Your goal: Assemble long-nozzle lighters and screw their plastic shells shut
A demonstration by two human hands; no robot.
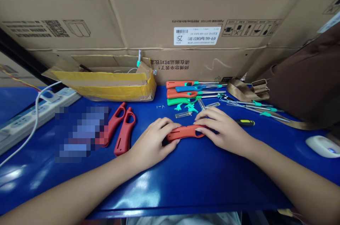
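An orange-red lighter casing (184, 132) lies sideways between my two hands, low over the blue tabletop. My left hand (156, 141) pinches its slotted end between thumb and fingers. At the ringed end, my right hand (223, 127) has its fingers closed on the casing. Behind my hands are teal trigger pieces (190, 107) and clear fuel tanks (183, 114). Further back, gas lighters with metal tubes lie in a stack, among them a blue lighter (188, 89) and a green lighter (182, 101). Red casings (124, 133) lie left of my left hand.
A yellow-taped cardboard box (106, 88) stands at the back left, near a power strip (34, 110). On the right are metal tubes (261, 108), a screwdriver (245, 122), a white mouse (322, 146) and a brown bag (300, 79). A blurred patch covers part of the left.
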